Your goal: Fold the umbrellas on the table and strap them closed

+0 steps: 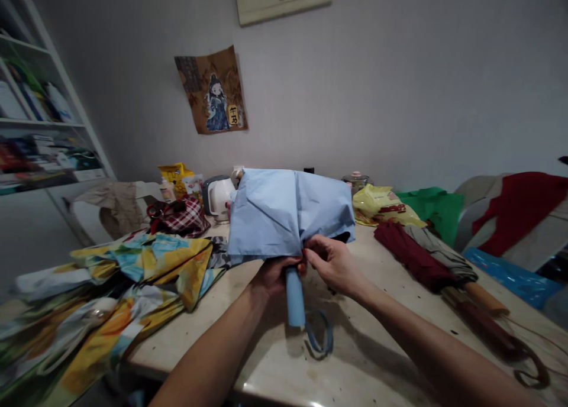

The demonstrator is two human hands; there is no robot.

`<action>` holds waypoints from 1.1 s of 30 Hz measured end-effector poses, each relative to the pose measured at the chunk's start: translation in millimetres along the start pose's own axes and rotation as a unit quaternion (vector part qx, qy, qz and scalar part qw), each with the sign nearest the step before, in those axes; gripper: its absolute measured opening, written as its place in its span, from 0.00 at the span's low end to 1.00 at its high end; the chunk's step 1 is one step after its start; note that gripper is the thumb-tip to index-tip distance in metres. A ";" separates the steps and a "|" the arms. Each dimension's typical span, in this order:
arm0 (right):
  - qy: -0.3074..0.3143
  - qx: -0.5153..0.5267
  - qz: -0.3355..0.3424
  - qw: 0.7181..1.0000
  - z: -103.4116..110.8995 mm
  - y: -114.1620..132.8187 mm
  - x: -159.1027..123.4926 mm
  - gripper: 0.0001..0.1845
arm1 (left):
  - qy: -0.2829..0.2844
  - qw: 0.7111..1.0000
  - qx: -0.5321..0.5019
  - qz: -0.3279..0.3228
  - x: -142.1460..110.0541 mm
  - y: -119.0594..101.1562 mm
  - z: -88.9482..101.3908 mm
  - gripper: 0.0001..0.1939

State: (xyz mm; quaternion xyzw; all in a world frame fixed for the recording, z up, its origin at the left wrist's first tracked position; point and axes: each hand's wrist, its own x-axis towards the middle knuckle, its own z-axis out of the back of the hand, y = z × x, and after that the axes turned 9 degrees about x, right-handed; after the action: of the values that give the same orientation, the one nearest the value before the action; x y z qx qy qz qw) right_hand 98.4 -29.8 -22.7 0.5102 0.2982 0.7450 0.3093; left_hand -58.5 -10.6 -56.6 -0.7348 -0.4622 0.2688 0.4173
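Note:
A light blue folding umbrella (pixel 266 215) is held up over the table in front of me, its canopy loose and partly spread, its handle pointing down toward me. My left hand (pixel 277 275) is wrapped round the umbrella just above the blue handle, under the canopy's lower edge. With thumb and fingers, my right hand (pixel 331 262) pinches the canopy fabric near the middle of that edge. From the handle's end hangs a blue wrist strap (pixel 326 342). The shaft is hidden by the fabric.
On the left lies a yellow patterned umbrella (pixel 146 283), rumpled. A maroon umbrella (pixel 412 256) and a grey umbrella (pixel 444 256) lie on the right side of the table (pixel 275 371). Behind are a kettle (pixel 218 197), a checked bag (pixel 181 217) and a yellow plastic bag (pixel 381 204).

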 end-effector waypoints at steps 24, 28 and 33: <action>-0.274 -0.353 0.239 0.862 56.4 10.0 18.8 0.03 | -0.138 0.987 -0.059 -0.051 7.2 -17.1 4.2 0.16; -0.252 -0.340 0.211 0.881 56.3 14.5 17.7 0.04 | -0.165 0.981 -0.044 -0.088 10.1 -15.9 9.1 0.16; -0.190 -0.305 0.256 0.897 42.0 36.2 5.5 0.09 | -0.182 0.976 -0.010 -0.119 12.1 -13.0 6.1 0.16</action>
State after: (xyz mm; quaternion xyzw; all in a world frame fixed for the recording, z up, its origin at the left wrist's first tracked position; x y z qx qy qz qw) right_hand 130.9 -43.0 20.7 0.5815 -0.1493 0.7416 0.2993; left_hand -64.1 5.5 -48.5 -0.6177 -0.6169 0.3418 0.3479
